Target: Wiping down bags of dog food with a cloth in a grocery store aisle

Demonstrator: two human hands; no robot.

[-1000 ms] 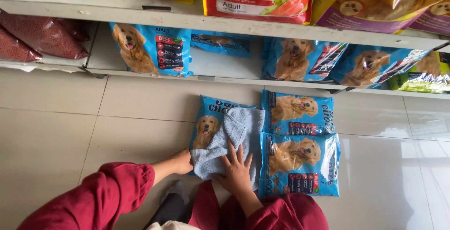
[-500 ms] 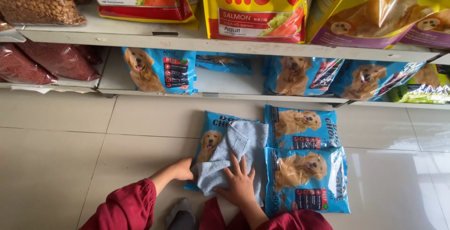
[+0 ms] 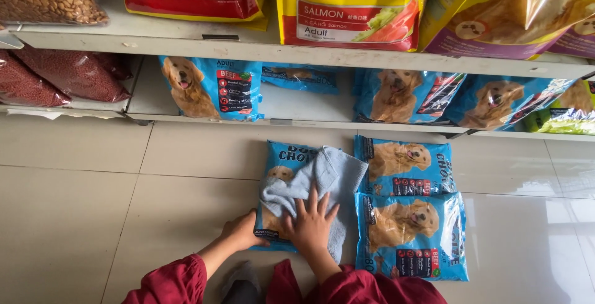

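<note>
Dark red kibble in clear bags (image 3: 59, 74) at far left on the lower shelf (image 3: 204, 118), brown kibble above it. Pale glossy floor tiles (image 3: 74, 217) below, bare at left. Maroon sleeve (image 3: 167, 282) rising from the bottom edge to the left hand (image 3: 243, 231), closed around the lower left corner of a blue dog food bag (image 3: 286, 154) lying flat on the floor, thumb on top of the bag. Draped over that bag, a light blue-grey cloth (image 3: 334, 174), bunched at its left and hanging over the bag's right edge. On the cloth, the right hand (image 3: 312, 224), open, fingers spread, palm pressing flat. Just to the right, touching or nearly touching, two more blue dog food bags on the floor: the farther floor bag (image 3: 406, 164) and the nearer floor bag (image 3: 412, 236), one above the other, each with a golden dog pictured. On the lower shelf behind, an upright blue bag (image 3: 214, 87) at left and more blue bags lying at right. On the upper shelf, a large yellow and red salmon bag (image 3: 353, 6), then a purple and gold bag (image 3: 496, 13) at far right.
</note>
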